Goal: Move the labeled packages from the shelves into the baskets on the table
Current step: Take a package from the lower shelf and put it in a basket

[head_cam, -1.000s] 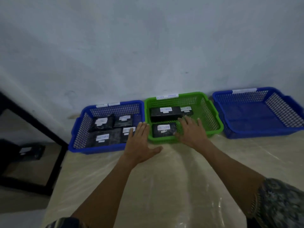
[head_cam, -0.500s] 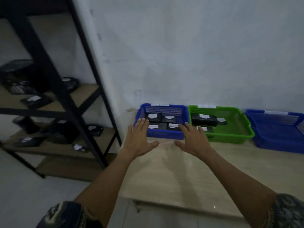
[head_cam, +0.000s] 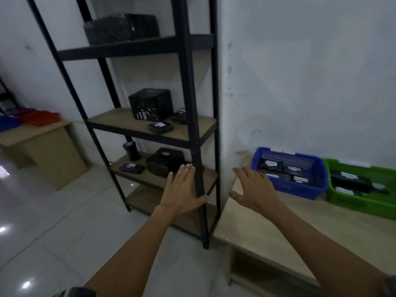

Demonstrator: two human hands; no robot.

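In the head view both our hands are empty with fingers straight and released, the left hand (head_cam: 182, 189) before the front post (head_cam: 192, 125), the right hand (head_cam: 255, 189) over the table (head_cam: 267, 232) corner. Labelled packages (head_cam: 160, 127) lie on the shelves (head_cam: 128, 122), a black box (head_cam: 165, 162) at the left hand's 11 o'clock, a flat pouch (head_cam: 131, 168) at 10. We should reach left of the post, grip one package, then swing toward 3 o'clock to the blue basket (head_cam: 295, 189).

Your view is dim and soft; glare spots shine on the floor (head_cam: 53, 243) left of the bowed shelf (head_cam: 186, 82).
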